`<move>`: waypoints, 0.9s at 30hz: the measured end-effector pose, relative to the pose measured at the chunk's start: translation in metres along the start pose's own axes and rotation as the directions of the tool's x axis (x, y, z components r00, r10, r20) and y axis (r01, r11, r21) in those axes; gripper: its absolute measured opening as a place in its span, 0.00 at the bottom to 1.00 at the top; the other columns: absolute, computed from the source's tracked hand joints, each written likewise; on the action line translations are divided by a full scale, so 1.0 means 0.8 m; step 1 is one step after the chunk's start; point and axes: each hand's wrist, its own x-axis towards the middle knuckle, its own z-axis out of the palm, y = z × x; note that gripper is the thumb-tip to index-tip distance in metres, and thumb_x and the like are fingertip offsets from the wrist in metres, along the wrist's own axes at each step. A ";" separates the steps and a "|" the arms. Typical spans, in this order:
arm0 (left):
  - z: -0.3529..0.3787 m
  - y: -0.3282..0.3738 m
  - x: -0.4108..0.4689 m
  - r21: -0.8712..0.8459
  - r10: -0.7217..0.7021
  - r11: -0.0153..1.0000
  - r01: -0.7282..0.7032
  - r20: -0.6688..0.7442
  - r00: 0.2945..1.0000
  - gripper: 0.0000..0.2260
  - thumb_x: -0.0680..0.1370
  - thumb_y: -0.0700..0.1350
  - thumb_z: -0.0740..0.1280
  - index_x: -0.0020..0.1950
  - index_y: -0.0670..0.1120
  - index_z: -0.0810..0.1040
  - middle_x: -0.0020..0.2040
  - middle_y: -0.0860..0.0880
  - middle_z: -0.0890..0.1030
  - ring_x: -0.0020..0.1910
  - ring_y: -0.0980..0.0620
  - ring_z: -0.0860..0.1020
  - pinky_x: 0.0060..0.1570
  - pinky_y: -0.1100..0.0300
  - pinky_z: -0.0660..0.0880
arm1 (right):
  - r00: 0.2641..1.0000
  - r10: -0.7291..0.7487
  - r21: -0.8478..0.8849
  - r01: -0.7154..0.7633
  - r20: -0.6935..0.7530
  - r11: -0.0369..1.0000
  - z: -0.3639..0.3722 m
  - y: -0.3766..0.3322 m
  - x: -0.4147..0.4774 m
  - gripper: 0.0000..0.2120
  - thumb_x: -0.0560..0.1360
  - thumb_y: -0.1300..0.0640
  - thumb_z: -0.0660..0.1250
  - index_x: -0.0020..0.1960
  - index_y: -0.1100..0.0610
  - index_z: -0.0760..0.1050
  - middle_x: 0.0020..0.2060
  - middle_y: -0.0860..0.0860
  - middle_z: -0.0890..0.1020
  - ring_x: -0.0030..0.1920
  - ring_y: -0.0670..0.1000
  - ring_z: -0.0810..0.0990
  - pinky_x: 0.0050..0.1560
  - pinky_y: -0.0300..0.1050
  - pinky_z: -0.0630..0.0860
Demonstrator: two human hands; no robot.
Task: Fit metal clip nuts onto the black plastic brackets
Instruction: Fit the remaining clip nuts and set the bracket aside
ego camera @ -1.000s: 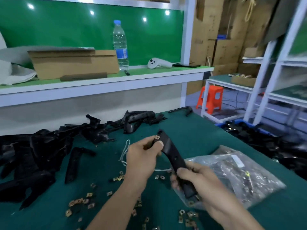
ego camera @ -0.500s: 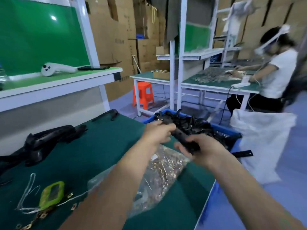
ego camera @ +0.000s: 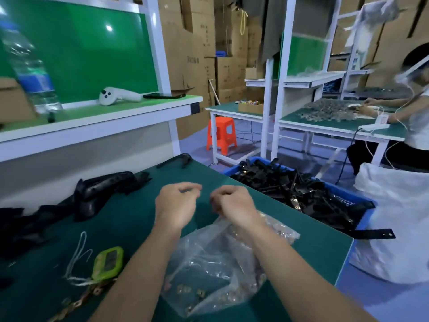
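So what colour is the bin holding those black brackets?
The bin is blue, clearest in the head view.
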 end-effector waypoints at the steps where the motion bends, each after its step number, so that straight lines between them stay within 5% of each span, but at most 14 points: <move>1: -0.020 -0.010 -0.005 0.027 0.008 1.000 -0.007 -0.045 0.999 0.11 0.75 0.44 0.70 0.41 0.59 0.87 0.40 0.68 0.84 0.42 0.73 0.79 0.35 0.80 0.68 | 0.996 -0.067 -0.095 0.073 0.067 0.993 0.018 -0.010 -0.009 0.12 0.67 0.59 0.65 0.39 0.46 0.85 0.34 0.44 0.85 0.39 0.45 0.83 0.44 0.38 0.79; 4: -0.080 -0.048 -0.024 0.156 0.013 0.988 0.016 -0.182 0.983 0.09 0.77 0.46 0.70 0.43 0.59 0.87 0.44 0.62 0.86 0.44 0.62 0.82 0.48 0.65 0.77 | 0.944 -0.140 -0.175 0.198 0.297 0.964 0.080 -0.029 -0.026 0.11 0.66 0.54 0.65 0.38 0.42 0.84 0.35 0.38 0.84 0.40 0.39 0.81 0.44 0.35 0.76; 9: -0.196 -0.131 -0.080 0.268 -0.071 0.946 0.184 -0.380 0.922 0.11 0.78 0.46 0.69 0.41 0.60 0.85 0.28 0.65 0.80 0.31 0.64 0.80 0.28 0.73 0.71 | 0.857 -0.084 -0.196 0.210 0.508 0.958 0.187 -0.029 -0.044 0.10 0.70 0.56 0.69 0.39 0.42 0.85 0.41 0.38 0.86 0.49 0.42 0.81 0.48 0.36 0.75; 13: -0.279 -0.186 -0.129 0.344 -0.166 0.862 0.372 -0.502 0.849 0.09 0.80 0.45 0.69 0.46 0.59 0.85 0.32 0.61 0.82 0.27 0.55 0.80 0.23 0.68 0.72 | 0.805 -0.054 -0.211 0.219 0.591 0.953 0.263 -0.020 -0.058 0.08 0.72 0.56 0.68 0.42 0.46 0.85 0.37 0.44 0.85 0.37 0.41 0.82 0.31 0.31 0.72; 15: -0.311 -0.206 -0.150 0.425 -0.182 0.786 0.449 -0.535 0.825 0.07 0.80 0.46 0.69 0.52 0.57 0.85 0.45 0.59 0.85 0.28 0.57 0.80 0.26 0.69 0.74 | 0.792 -0.048 -0.233 0.237 0.609 0.943 0.298 -0.017 -0.059 0.09 0.74 0.57 0.67 0.41 0.46 0.84 0.39 0.45 0.85 0.37 0.44 0.82 0.31 0.36 0.73; 18: -0.344 -0.227 -0.169 0.483 -0.196 0.760 0.434 -0.466 0.863 0.11 0.79 0.51 0.70 0.61 0.58 0.83 0.62 0.58 0.80 0.41 0.62 0.80 0.42 0.69 0.77 | 0.780 -0.050 -0.286 0.287 0.623 0.914 0.351 -0.015 -0.048 0.10 0.77 0.59 0.66 0.47 0.48 0.84 0.46 0.45 0.84 0.39 0.45 0.80 0.35 0.39 0.73; 21: -0.339 -0.236 -0.176 0.485 -0.231 0.807 0.337 -0.265 0.936 0.18 0.76 0.55 0.73 0.66 0.60 0.80 0.64 0.61 0.77 0.59 0.60 0.79 0.54 0.74 0.70 | 0.789 -0.048 -0.330 0.311 0.612 0.891 0.395 -0.018 -0.033 0.15 0.78 0.64 0.63 0.61 0.51 0.79 0.60 0.50 0.79 0.45 0.48 0.79 0.43 0.47 0.77; 23: -0.329 -0.239 -0.174 0.579 -0.207 0.779 0.243 -0.129 0.970 0.18 0.76 0.58 0.72 0.66 0.63 0.80 0.69 0.65 0.74 0.71 0.61 0.69 0.65 0.73 0.62 | 0.789 -0.038 -0.382 0.338 0.613 0.860 0.420 -0.023 -0.018 0.23 0.79 0.65 0.61 0.73 0.52 0.70 0.68 0.52 0.74 0.44 0.48 0.77 0.37 0.46 0.74; 25: -0.325 -0.244 -0.170 0.625 -0.173 0.762 0.169 -0.054 0.983 0.15 0.78 0.59 0.69 0.65 0.65 0.80 0.72 0.67 0.71 0.74 0.64 0.63 0.65 0.78 0.53 | 0.787 -0.058 -0.428 0.394 0.614 0.813 0.442 -0.033 0.002 0.29 0.78 0.64 0.61 0.78 0.53 0.62 0.71 0.53 0.71 0.46 0.49 0.77 0.35 0.42 0.72; 27: -0.326 -0.249 -0.165 0.587 -0.152 0.796 0.148 -0.042 0.987 0.12 0.80 0.56 0.68 0.62 0.65 0.82 0.69 0.69 0.73 0.71 0.69 0.64 0.59 0.83 0.50 | 0.811 -0.077 -0.497 0.426 0.580 0.756 0.462 -0.045 0.028 0.33 0.78 0.62 0.62 0.80 0.54 0.56 0.71 0.53 0.71 0.60 0.53 0.77 0.47 0.45 0.77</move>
